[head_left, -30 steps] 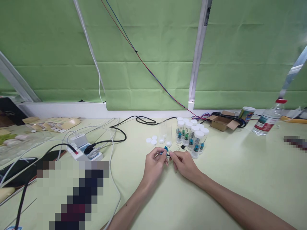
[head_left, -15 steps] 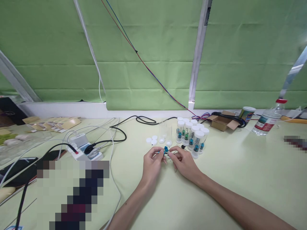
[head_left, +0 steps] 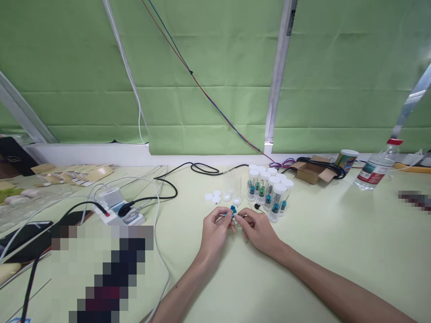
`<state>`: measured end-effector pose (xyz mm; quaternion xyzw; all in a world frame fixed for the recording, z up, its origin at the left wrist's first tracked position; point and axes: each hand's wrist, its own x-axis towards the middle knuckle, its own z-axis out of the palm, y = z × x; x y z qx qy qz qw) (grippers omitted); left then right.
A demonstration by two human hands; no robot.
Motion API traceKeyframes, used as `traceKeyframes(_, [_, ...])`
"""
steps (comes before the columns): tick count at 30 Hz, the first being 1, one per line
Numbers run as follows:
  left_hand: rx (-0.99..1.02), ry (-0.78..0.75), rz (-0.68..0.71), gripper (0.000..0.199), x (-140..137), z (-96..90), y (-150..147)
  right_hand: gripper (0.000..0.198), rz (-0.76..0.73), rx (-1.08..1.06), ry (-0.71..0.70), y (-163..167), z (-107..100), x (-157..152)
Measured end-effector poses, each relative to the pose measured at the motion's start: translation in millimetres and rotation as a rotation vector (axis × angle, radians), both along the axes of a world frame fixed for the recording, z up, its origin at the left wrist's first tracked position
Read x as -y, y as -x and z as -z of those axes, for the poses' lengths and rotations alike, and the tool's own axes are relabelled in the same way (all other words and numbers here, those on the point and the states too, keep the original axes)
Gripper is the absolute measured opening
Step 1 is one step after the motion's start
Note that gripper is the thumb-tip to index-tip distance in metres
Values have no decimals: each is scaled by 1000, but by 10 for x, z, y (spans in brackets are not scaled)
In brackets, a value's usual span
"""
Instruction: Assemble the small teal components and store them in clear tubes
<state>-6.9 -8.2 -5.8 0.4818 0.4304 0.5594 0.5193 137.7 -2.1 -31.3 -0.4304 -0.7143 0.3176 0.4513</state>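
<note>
My left hand (head_left: 214, 228) is closed in a pinch on a small blue part (head_left: 232, 216) with a thin metal rod through or beside it. Fingertips of my right hand (head_left: 259, 228) press together against the right side of that part; what they hold is too small to tell. Another small blue piece (head_left: 233, 208) shows just behind the fingertips, and I cannot tell whether it is joined to the held part. A small black piece with a thin wire (head_left: 257, 206) lies on the table behind my right hand. Several white-capped clear tubes (head_left: 276, 207) holding blue or green pieces stand beyond it.
Uncapped clear tubes (head_left: 237, 193) stand behind my hands, with loose white caps (head_left: 209, 197) to their left. A power strip (head_left: 133, 217) with cables lies left. An open cardboard box (head_left: 308, 175), a printed canister (head_left: 346, 161) and a water bottle (head_left: 373, 170) are at the back right.
My right fingertips have shifted slightly left, closer to my left fingers. The hands cover more of the held part. The tubes and caps have not moved.
</note>
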Motion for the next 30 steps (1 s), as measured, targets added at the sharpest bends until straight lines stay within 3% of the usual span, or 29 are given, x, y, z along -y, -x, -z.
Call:
traceKeyframes(7, [-24,-1,37,18,-5,6,-4,49,61,52,-47,5,-5,5])
traceKeyframes(12, [-32,-1,52,18,-24,43,-11,54,98,61,-52,11,0,-8])
traceKeyframes(24, [-48,-6,72,19,-18,57,-10,49,176,41,-59,4,-3,-24])
traceKeyframes(30, [-13,-24,-24,19,-29,32,3,23,71,-45,-9,9,-41,22])
